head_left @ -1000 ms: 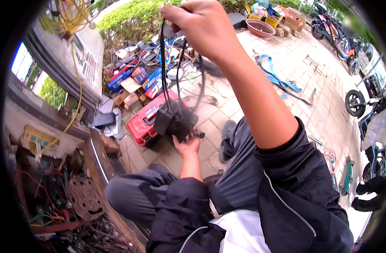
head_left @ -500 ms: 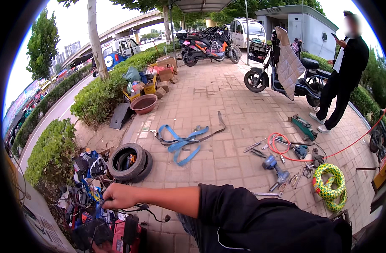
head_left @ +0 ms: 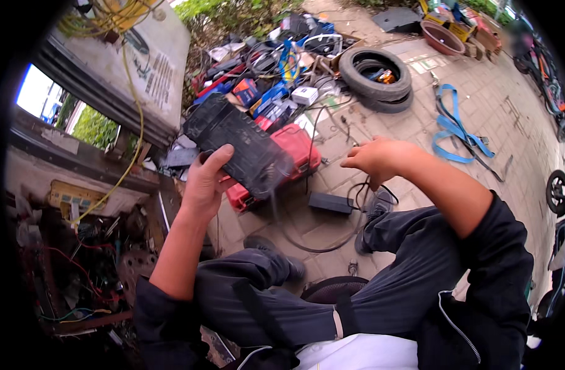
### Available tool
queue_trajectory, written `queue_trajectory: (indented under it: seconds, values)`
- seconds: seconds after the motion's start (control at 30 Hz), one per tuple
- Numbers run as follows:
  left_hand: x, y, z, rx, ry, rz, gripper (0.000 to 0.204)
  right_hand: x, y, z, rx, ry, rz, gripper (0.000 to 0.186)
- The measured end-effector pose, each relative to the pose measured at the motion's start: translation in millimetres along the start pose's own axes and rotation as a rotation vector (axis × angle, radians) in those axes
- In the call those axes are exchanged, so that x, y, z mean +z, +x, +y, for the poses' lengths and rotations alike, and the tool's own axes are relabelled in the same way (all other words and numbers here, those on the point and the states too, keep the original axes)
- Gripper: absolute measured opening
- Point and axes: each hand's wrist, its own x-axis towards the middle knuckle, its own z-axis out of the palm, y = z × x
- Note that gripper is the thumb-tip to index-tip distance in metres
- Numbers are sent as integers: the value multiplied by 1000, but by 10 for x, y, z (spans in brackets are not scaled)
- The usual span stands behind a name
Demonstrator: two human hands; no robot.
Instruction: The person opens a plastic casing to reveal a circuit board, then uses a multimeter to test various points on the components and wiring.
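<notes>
My left hand (head_left: 209, 185) grips the near side of a black plastic tray (head_left: 233, 139), its thumb on top. The tray is tilted above a red plastic case (head_left: 298, 147) on the paving and hides part of it; its right end is smeared by motion. My right hand (head_left: 381, 157) is loosely bent over the ground, its index finger stretched to the left. Just under its fingers a thin black cable (head_left: 316, 251) loops down. A black box-shaped power adapter (head_left: 330, 203) lies between my feet and the red case, beside the cable.
A heap of boxes, cables and tools (head_left: 273, 80) lies beyond the case, against a bush. Two stacked tyres (head_left: 376, 74) and a blue strap (head_left: 452, 123) are to the right. On my left stands an open metal cabinet (head_left: 91, 259) full of parts, with a yellow cable (head_left: 131, 92) hanging.
My view has swung down and left toward the heap. My left hand now shows with the black tray raised. My right hand has come away from the heap, and the adapter shows on the ground.
</notes>
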Motion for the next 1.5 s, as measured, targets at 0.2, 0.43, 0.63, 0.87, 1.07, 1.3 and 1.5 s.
queue_trajectory:
  seconds: [0.2,0.43,0.63,0.87,1.07,1.3,1.5]
  values:
    - [-161,-316,-99,-20,75,-149,57,-283,51,-400,-181,1064,315,62]
    - [39,-441,-197,-114,28,-225,66,-227,179,-584,-311,1481,271,72]
    - [-21,-489,-242,-120,45,-181,70,-228,320,-595,-327,1514,265,70]
    - [16,-533,-197,-34,143,-127,65,-249,399,-587,-325,1496,380,67]
    - [-223,-471,-46,84,405,51,47,-210,338,-491,-257,1374,411,63]
    - [-3,-565,42,725,963,152,28,-207,239,-601,-186,1194,490,59]
    - [116,-506,-22,616,992,194,29,-216,206,-746,-179,1101,673,56]
